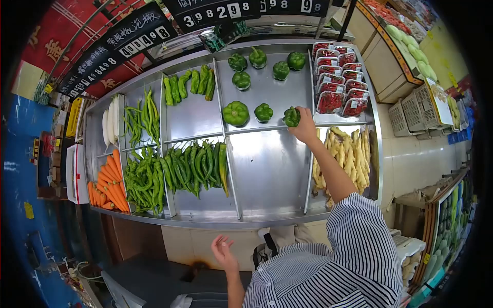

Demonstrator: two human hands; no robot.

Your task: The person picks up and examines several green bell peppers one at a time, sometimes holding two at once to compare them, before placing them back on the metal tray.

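Note:
My right hand (304, 124) reaches over the metal display counter (272, 169), its fingers on a green bell pepper (291, 117) near the front edge of the upper middle compartment. Beside it on the left sit a smaller pepper (263, 113) and a large one (235, 113). Several more bell peppers (258, 58) stand farther back in the same compartment. My left hand (224, 251) hangs in front of the counter's near edge, fingers apart and slightly curled, with nothing in it.
Packed red chillies (330, 102) lie at the back right, with ginger (349, 159) in front of them. Long green peppers (197, 164), carrots (109, 185) and white radishes (110, 123) fill compartments on the left. Price signs (215, 13) hang above the back edge.

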